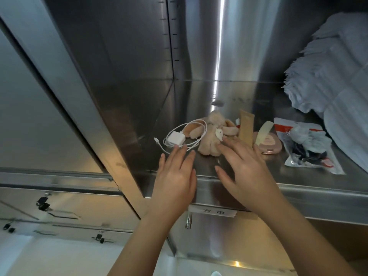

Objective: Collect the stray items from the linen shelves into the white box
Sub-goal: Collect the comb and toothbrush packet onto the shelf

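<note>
1. Stray items lie in a row on the steel shelf (310, 192), close to its front edge.
2. The white charger (176, 138) is leftmost, with its cable (192, 122) looped around it and the plug end lying off to the left.
3. The beige plush toy (209, 145) is just right of the charger. One floppy ear lies under the cable loop. A small white piece (218, 134) sits on its front, too small to identify.
4. The tan tube (246, 126) is behind and right of the plush. The pink compact (268, 145) is just beside it, with its lid raised.
5. The plastic bag (304, 145) with red print is rightmost, with dark and pale things inside.
6. Left hand (177, 176): palm down, fingers straight and spread, holding nothing. The fingertips reach the charger's near edge and the cable; blur means I cannot tell if they touch.
7. Right hand (246, 166): palm down, fingers straight and splayed, gripping nothing. The fingertips are at the plush's lower body, with the outer fingers in front of the tube's base.
8. Both wrists cross the shelf's front lip.
9. The folded pale linen (336, 76) is piled at the right of the shelf, just behind the bag.
10. A paper label (214, 212) with characters is on the front lip, under the hands.
11. Steel doors with latches (42, 203) are at lower left.
</note>
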Tool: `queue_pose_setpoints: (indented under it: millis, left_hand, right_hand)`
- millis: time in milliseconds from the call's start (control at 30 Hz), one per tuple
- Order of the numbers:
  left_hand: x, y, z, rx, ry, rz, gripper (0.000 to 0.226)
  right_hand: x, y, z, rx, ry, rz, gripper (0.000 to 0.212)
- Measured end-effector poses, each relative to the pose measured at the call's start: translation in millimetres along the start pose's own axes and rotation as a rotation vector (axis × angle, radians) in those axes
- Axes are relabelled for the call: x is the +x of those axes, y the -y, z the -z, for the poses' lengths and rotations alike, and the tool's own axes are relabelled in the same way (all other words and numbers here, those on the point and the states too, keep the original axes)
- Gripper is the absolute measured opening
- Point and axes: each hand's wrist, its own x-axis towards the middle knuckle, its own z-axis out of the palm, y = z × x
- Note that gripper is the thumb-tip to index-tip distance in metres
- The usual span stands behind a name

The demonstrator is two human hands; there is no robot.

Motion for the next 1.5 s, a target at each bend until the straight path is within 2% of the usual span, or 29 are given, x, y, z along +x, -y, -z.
queue_pose_setpoints:
  millis: [233,400,633,1033,1167,1300,1467,1500]
  left_hand:
    - [32.8,8.8,-13.7,0.075,0.031,0.056,0.049]
    - [58.2,16.4,-29.7,0.116,0.124,0.046,0.052]
    - [75.3,29.0,-51.2,0.232,0.252,0.076,0.056]
    - [90.2,42.3,-59.1,0.277,0.291,0.078,0.058]
    - [96.0,47.1,-50.9,0.103,0.19,0.147,0.057]
    - [105.3,48.7,-34.9,-0.139,0.032,0.301,0.052]
    - [112.6,47.3,-23.1,-0.637,-0.205,0.409,0.029]
    - [113.5,44.3,-20.3,-0.757,-0.229,0.424,0.03]
  right_hand:
    - [30.8,-17.6,-6.5,-0.023,-0.015,0.081,0.05]
    - [46.8,-29.5,-11.3,-0.001,0.089,0.085,0.055]
    - [64.8,-45.1,-16.6,0.014,0.15,0.122,0.053]
    - [79.6,-58.7,-29.4,0.014,0.252,0.142,0.058]
    - [80.7,-59.9,-31.8,0.006,0.269,0.151,0.057]
    - [83.8,-60.5,-30.2,0.013,0.278,0.135,0.057]
    - [84.0,-64.8,-28.1,0.017,0.301,0.086,0.058]
    - [83.7,-65.5,-27.6,0.021,0.302,0.077,0.058]
